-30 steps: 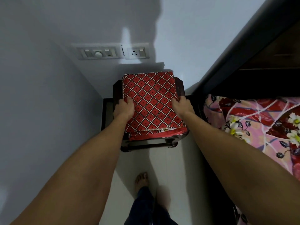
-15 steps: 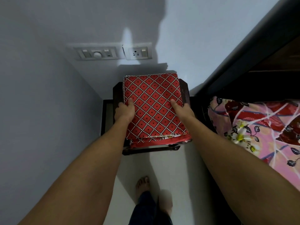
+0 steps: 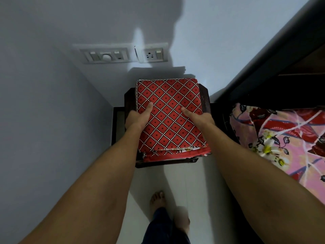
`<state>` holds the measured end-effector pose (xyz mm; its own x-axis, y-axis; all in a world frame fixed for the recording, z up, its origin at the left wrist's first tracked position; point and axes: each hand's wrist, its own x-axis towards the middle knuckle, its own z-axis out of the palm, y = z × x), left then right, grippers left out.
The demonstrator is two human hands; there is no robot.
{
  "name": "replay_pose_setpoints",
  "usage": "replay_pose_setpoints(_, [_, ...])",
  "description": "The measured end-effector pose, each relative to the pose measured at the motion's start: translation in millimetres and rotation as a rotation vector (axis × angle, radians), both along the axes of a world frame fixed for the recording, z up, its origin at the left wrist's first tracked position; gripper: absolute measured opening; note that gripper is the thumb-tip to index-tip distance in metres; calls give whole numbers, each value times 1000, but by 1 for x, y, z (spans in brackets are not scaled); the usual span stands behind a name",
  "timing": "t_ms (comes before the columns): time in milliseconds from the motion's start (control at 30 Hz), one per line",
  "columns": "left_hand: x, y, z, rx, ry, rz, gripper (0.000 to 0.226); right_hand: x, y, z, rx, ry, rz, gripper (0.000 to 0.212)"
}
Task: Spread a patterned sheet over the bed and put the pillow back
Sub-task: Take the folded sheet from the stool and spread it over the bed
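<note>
Foot: a bare foot point(image 3: 157, 199) is planted on the pale tiled floor point(image 3: 193, 182).
Left hand: the left hand point(image 3: 136, 118) is clamped on the left edge of a folded red sheet printed with white-dotted diamonds point(image 3: 168, 120). The thumb is laid on top and the fingers are hidden beneath.
Right hand: the right hand point(image 3: 200, 118) is clamped likewise on the right edge.
Sheet: it is held between both hands over a dark wooden stool point(image 3: 204, 99). Whether it is lifted clear cannot be told.
Bed: a bed covered in pink floral fabric point(image 3: 281, 138) is seen just right of the stool. No pillow can be made out.
Wall: a white switch panel point(image 3: 107, 55) is mounted above.
Done: apparently only the sheet has been gripped.
Left: carrying, unfolding, spreading, and the pillow's return.
</note>
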<state>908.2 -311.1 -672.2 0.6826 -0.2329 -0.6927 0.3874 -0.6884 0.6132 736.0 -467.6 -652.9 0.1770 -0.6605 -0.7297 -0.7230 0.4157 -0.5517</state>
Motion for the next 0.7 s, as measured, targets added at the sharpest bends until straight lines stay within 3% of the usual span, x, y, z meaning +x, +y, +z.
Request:
replay_pose_setpoints(133, [0,1,0,-45,51,25,117,1,1,7,-38,6,0,91])
replay_pose_setpoints(300, [-6,6,-1,-76,74,25,121,-7,-1,7,62,-72,-16,84])
replay_pose_setpoints(367, [-7,8,-1,-78,61,15,117,-12,2,8,113,-111,-48,77])
replay_pose_setpoints(533, [-10,11,6,-81,1,-6,107,-20,8,10,194,-165,-97,94])
replay_pose_setpoints(700, [-16,4,28,-106,-35,-30,110,-27,7,34,133,-224,-130,71])
